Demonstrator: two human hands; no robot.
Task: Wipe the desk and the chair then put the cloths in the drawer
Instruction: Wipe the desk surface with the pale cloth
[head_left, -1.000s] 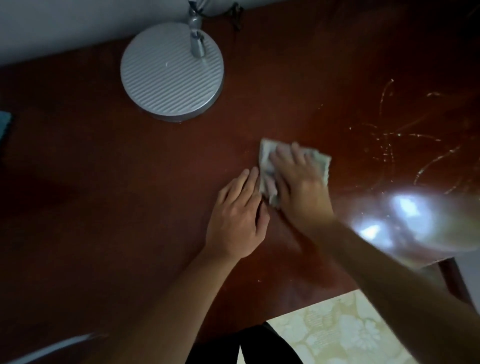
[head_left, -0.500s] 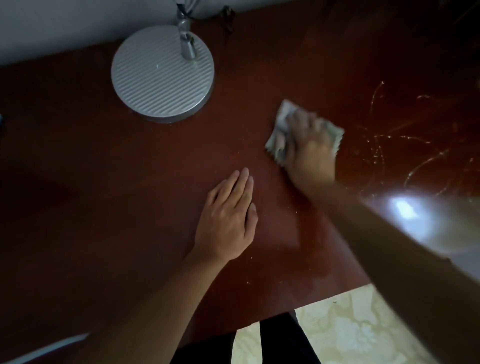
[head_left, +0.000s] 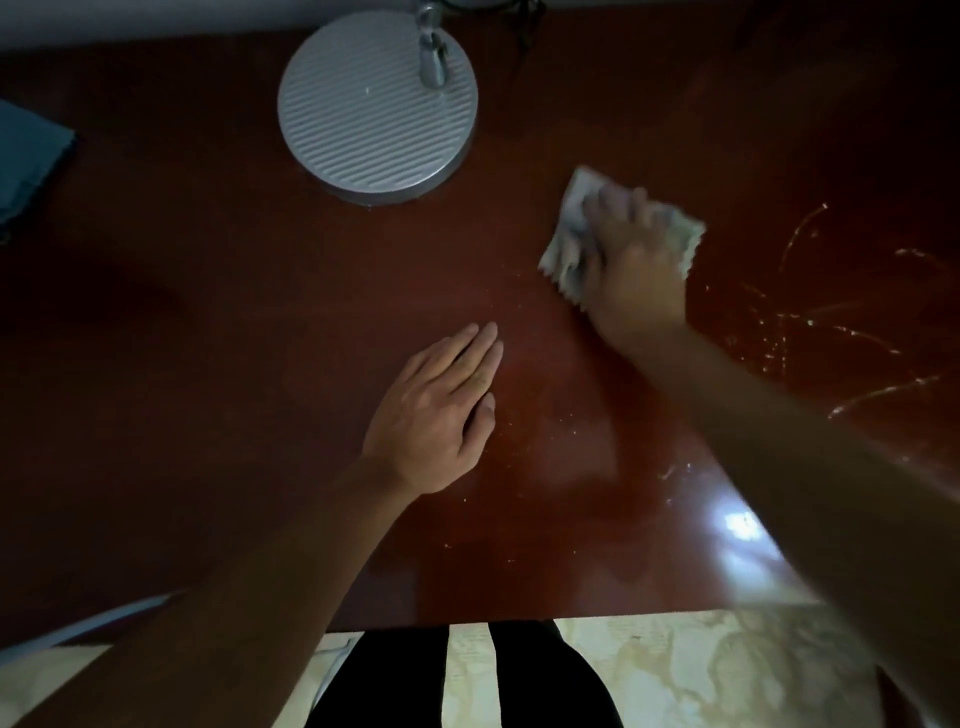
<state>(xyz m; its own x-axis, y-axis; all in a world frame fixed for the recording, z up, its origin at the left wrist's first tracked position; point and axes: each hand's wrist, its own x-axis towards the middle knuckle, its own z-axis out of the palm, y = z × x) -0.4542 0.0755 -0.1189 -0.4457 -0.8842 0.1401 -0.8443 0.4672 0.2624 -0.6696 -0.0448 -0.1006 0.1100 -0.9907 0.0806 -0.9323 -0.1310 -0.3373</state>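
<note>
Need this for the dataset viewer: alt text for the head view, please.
A person's right hand presses a pale cloth onto a dark red wooden desk while the left hand lies flat beside it. A round silver lamp base stands behind, and a blue cloth lies at the far left.

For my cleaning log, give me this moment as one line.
stage: wiping desk | right hand: pressing cloth on desk | left hand: flat on desk, holding nothing | lamp base: beside cloth

Reddish-brown desk (head_left: 260, 338), ribbed silver lamp base (head_left: 374, 104)
</note>
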